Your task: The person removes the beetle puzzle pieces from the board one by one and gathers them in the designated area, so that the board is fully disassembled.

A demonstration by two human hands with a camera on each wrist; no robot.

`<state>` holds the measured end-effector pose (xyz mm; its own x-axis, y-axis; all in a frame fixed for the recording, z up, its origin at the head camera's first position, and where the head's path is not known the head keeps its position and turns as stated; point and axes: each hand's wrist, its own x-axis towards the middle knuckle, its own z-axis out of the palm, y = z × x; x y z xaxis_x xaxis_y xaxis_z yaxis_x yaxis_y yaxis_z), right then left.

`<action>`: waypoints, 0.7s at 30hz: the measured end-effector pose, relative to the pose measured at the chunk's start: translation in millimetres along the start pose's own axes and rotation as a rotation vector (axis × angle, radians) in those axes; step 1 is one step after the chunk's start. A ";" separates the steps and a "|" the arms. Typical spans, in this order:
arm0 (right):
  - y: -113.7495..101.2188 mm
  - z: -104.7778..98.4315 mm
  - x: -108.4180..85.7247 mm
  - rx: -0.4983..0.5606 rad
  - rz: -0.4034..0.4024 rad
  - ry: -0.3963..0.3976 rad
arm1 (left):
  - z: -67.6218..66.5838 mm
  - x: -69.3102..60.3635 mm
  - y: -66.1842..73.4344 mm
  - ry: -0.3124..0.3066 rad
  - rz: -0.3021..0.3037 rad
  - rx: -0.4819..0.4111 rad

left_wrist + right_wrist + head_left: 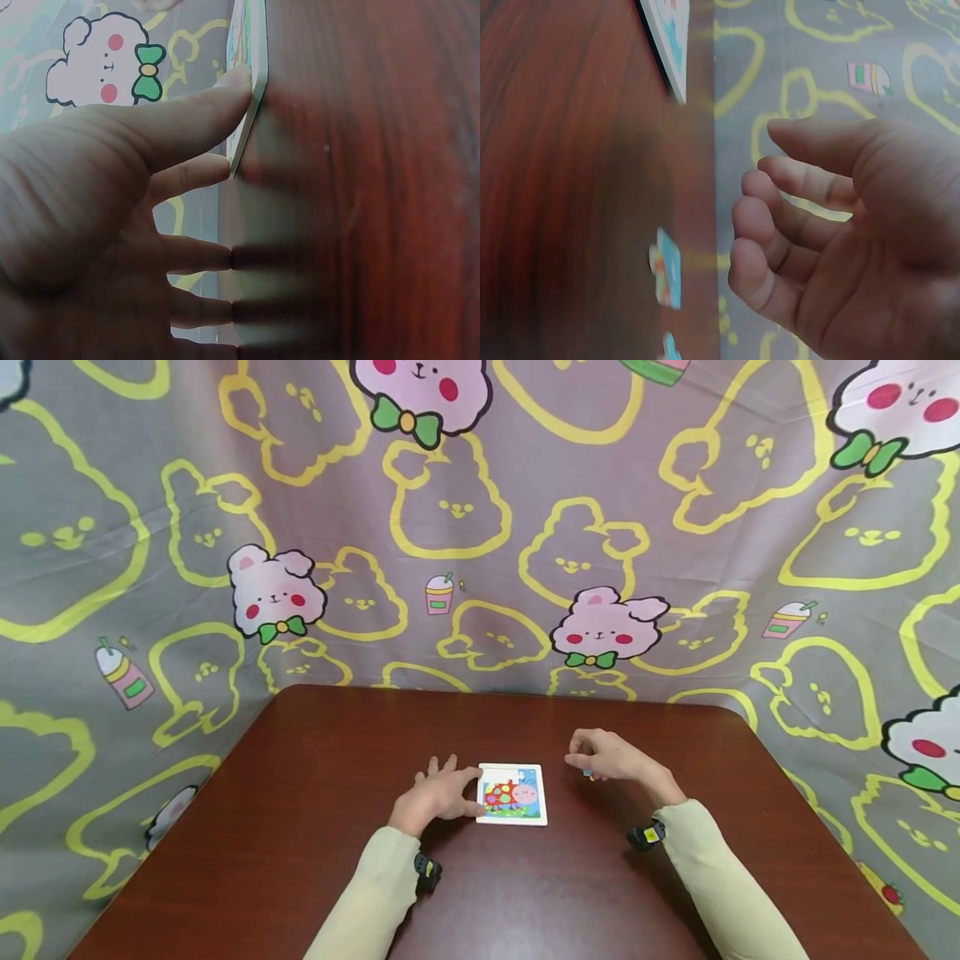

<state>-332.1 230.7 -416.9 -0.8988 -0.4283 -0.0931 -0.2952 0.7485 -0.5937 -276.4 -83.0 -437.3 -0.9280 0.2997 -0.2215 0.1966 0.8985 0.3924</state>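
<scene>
A square jigsaw puzzle (512, 794) with a white frame lies on the table, showing a red spotted ladybird with a pink face. A bare white patch shows at its upper left. My left hand (438, 792) rests at its left side; the thumb (225, 94) touches the frame, the index fingertip is at the corner, and the other fingers spread onto the tabletop. To the right of the puzzle, my right hand (611, 755) hovers with loosely bent fingers and nothing visible between them. Below it lie a blue and orange puzzle piece (669, 268) and another blue piece (670, 348), partly cut off.
The dark red-brown wooden table (300, 860) has rounded far corners. Behind and beside it hangs a grey cloth (480, 568) printed with yellow outlines, white rabbits and cups. Each wrist wears a black strap with a small device (647, 835).
</scene>
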 end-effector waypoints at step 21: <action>-29.3 41.4 27.9 -0.013 -0.068 -0.083 | 1.8 1.6 -0.5 0.003 -0.008 -0.014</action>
<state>-335.1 175.8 -435.2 -0.8466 -0.5187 -0.1188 -0.3597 0.7224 -0.5906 -277.4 -82.4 -439.4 -0.9304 0.2915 -0.2224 0.1845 0.8963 0.4032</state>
